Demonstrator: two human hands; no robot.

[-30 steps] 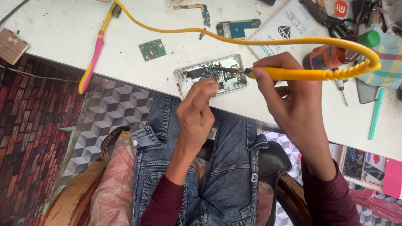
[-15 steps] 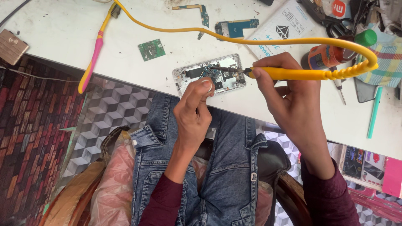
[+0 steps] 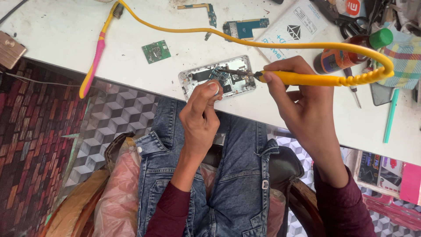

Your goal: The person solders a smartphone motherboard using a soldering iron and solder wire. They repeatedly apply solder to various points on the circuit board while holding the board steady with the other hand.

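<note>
The opened phone [image 3: 218, 78] lies face down near the front edge of the white table [image 3: 52, 30], its back cover off and its circuit boards and metal shields bare. Everything else is placed here relative to that phone.

The right hand [image 3: 302, 105] is closed in a pen grip around the yellow handle of a soldering iron [image 3: 280, 77]; the thin dark tip reaches leftward over the phone's inner board, and whether it touches the board cannot be told. The iron's yellow cable [image 3: 228, 37] loops away to the right of the phone, curls back and runs across the table behind it toward the far left corner.

The left hand [image 3: 201, 116] comes up from the lap to the phone's near edge, its fingers pinched together, with a fingertip [image 3: 213, 87] pressed at the phone's lower middle. Something small and pale may sit under that fingertip, but it is too small to identify.

Left of the phone, a small green circuit board [image 3: 156, 51] lies on the table, and further left a pink and yellow toothbrush [image 3: 97, 55] lies aslant. Behind the phone are a blue circuit board [image 3: 245, 28] and a thin angled board strip [image 3: 206, 8]. Right of the phone stands a brown bottle with a green cap [image 3: 351, 50], tilted, beside a checked cloth [image 3: 405, 55].

Nearer than the phone, below the table edge, the person's denim-clad lap [image 3: 237, 175] fills the view.
</note>
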